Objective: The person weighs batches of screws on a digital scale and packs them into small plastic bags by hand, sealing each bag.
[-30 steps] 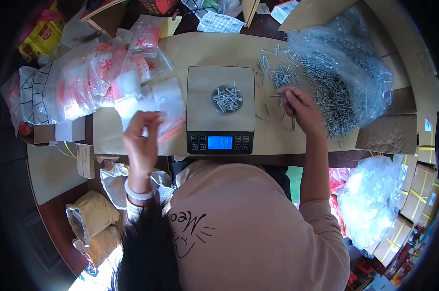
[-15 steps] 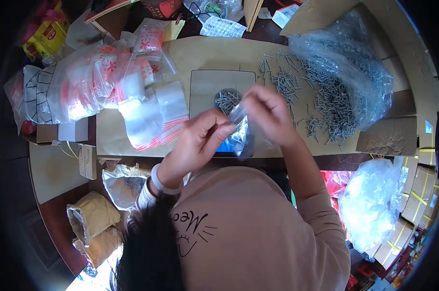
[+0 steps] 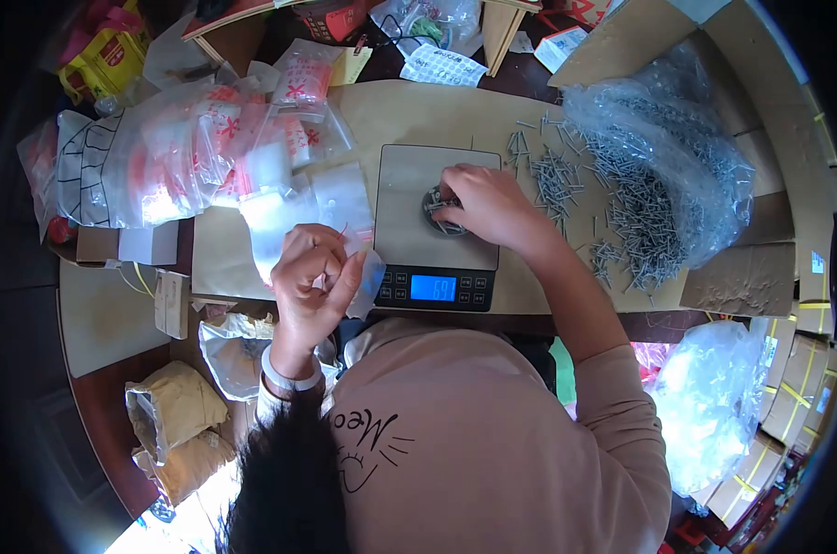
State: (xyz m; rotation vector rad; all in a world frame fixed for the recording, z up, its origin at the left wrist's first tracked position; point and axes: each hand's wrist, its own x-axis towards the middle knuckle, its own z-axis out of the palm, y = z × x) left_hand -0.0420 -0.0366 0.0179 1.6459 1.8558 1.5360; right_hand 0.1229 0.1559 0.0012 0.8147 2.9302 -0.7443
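My left hand (image 3: 312, 277) is closed on a small clear zip bag (image 3: 370, 282), whose translucent body sticks out to the right of the fingers. My right hand (image 3: 492, 205) reaches over the scale and grips the rim of a small round dish (image 3: 428, 218), thumb and fingers at its right side. Screws show inside the dish, partly covered by the fingers. The dish is over the grey plate of a digital scale (image 3: 409, 171), whose blue display (image 3: 433, 288) is lit with digits.
A heap of loose screws (image 3: 645, 222) spills from a clear plastic bag (image 3: 686, 138) in a cardboard box (image 3: 742, 268) at right. Smaller screw clusters (image 3: 557, 180) lie beside the scale. Flat zip bags (image 3: 340, 194) and large bag packs (image 3: 151, 166) sit at left.
My left hand has moved left and down with the bag, away from the scale. The right hand has left the bag and taken hold of the dish. The scale display is now uncovered.
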